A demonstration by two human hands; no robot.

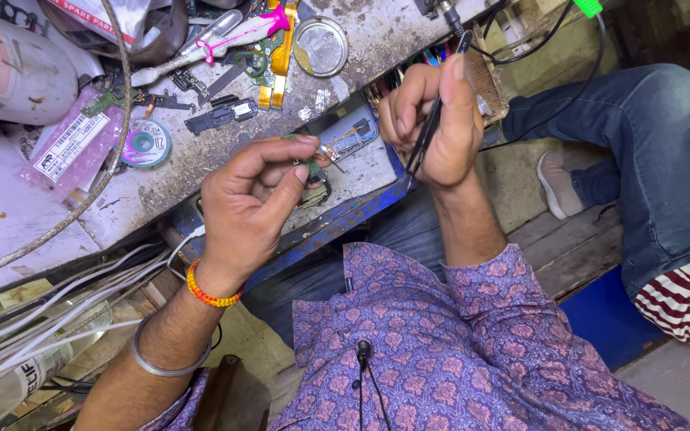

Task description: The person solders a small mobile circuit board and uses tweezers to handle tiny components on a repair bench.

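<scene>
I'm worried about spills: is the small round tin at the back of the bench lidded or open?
Open: the round tin shows its shiny inside and rim, no lid on it.

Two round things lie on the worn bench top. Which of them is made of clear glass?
The small glass dish near the bench's far edge. The other, a green solder wick reel, is opaque and lies beside the pink bag.

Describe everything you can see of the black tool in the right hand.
The soldering iron is a slim black pen-shaped tool, plastic or rubber by its look, held pencil-style in the right hand. It slants from upper right down to lower left, its upper end poking out above the fingers, where a black cable leaves it. The lower end shows below the palm, pointing toward the small green circuit piece pinched in the left hand. Whether the tip touches it cannot be told.
</scene>
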